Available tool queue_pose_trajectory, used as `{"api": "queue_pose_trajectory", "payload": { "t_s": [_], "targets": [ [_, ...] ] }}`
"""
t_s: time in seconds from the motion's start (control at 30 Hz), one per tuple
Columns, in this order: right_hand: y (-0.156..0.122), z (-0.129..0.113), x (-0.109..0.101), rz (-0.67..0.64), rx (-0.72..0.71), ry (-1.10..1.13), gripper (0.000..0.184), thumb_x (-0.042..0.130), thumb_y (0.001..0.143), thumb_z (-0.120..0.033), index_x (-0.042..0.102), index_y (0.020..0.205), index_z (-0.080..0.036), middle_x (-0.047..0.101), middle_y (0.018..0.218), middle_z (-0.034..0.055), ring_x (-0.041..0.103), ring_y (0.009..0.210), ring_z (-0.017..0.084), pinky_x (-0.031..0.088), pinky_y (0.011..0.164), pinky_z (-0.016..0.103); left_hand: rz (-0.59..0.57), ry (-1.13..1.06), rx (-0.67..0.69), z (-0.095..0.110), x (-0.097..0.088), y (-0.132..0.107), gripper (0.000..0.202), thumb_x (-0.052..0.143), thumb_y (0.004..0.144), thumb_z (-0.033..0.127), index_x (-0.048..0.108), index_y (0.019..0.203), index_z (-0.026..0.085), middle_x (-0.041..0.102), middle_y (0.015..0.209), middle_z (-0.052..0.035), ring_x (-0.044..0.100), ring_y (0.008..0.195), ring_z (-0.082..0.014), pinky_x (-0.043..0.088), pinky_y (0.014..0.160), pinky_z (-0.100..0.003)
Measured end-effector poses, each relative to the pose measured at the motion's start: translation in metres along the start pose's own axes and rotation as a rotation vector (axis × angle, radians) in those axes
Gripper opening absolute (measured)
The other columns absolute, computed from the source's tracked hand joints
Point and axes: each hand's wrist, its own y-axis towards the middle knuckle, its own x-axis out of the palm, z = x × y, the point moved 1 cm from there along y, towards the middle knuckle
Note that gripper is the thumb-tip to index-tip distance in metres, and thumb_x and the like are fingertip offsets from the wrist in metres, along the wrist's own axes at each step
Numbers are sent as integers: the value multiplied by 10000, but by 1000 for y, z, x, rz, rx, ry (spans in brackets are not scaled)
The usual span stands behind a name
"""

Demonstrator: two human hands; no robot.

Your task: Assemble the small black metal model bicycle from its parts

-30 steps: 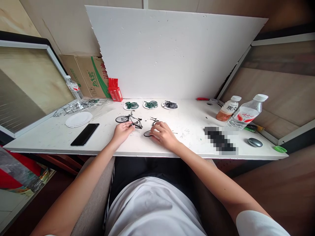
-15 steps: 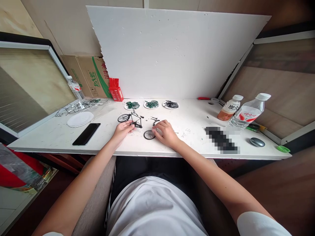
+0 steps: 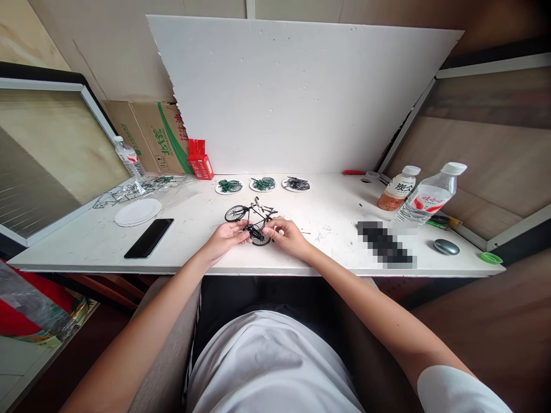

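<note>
Above the table, my left hand (image 3: 226, 241) is closed on the lower part of a black model bicycle frame (image 3: 251, 220). A spoked front wheel (image 3: 236, 213) sticks out at the frame's upper left. My right hand (image 3: 291, 236), its fingertips pinched, holds the rear wheel (image 3: 261, 241) of the model by its right side. The wheel overlaps the back of the frame. Whether the two pieces are joined I cannot tell, as fingers hide part of the contact.
Three white dishes with model parts, one being a dish of black parts (image 3: 296, 183), stand behind my hands. Left lie a phone (image 3: 148, 238), white discs (image 3: 138, 212) and part sprues (image 3: 142, 192). Bottles, including a water bottle (image 3: 430, 198), and a grey mouse (image 3: 446, 246) are right.
My left hand has carried the bicycle frame rightward to the rear wheel in my right hand. The two pieces, apart before, now overlap. The right hand has shifted only slightly.
</note>
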Motion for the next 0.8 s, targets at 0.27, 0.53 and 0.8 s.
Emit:
{"api": "queue_pose_trajectory", "payload": {
  "t_s": [0.27, 0.53, 0.8],
  "targets": [
    [2, 6, 0, 10, 76, 255, 413, 724, 953, -606, 764, 976, -196, 765, 993, 59, 679, 899, 189, 524, 821, 316, -2, 71, -9, 2, 4, -2, 632, 924, 797, 439, 711, 1326, 166, 680, 1440, -190, 769, 920, -209, 579, 906, -379],
    [2, 8, -2, 119, -13, -11, 359, 676, 1013, -549, 764, 965, -204, 767, 989, 69, 664, 932, 201, 515, 768, 308, 248, 308, 20, 12, 6, -7, 545, 869, 808, 574, 775, 1151, 161, 789, 1068, -124, 695, 732, -173, 519, 721, -317],
    [-5, -1, 5, 46, -221, -207, 243, 646, 1067, -426, 780, 1029, -227, 763, 981, 75, 637, 986, 232, 536, 925, 399, 195, 476, 291, 11, 28, -13, 432, 849, 852, 509, 820, 1151, 198, 661, 951, -48, 512, 634, -115, 427, 615, -288]
  ]
}}
